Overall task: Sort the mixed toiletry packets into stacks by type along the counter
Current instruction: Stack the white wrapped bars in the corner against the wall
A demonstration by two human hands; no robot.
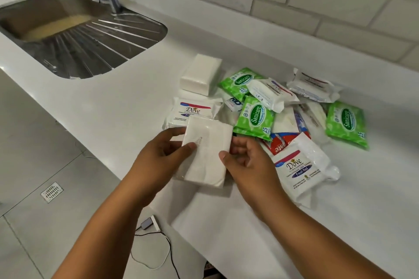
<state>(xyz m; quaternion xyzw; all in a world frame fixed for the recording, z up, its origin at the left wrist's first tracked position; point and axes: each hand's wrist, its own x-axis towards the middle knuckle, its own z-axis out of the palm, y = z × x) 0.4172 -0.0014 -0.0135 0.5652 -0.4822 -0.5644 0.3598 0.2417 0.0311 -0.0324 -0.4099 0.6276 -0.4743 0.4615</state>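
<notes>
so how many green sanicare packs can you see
3: one Sanicare pack at the pile's far side, one in the middle, one at the right edge. More may be buried.

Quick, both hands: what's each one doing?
Left hand: grips the plain white tissue packet.
Right hand: fingers curled against the same packet's right edge.

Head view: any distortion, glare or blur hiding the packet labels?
Head view: wide-angle bending curves the counter edge and wall tiles; lighting soft, shadows faint; green Sanicare packets read clearly; the plain white packet in both hands looks washed out.
</notes>
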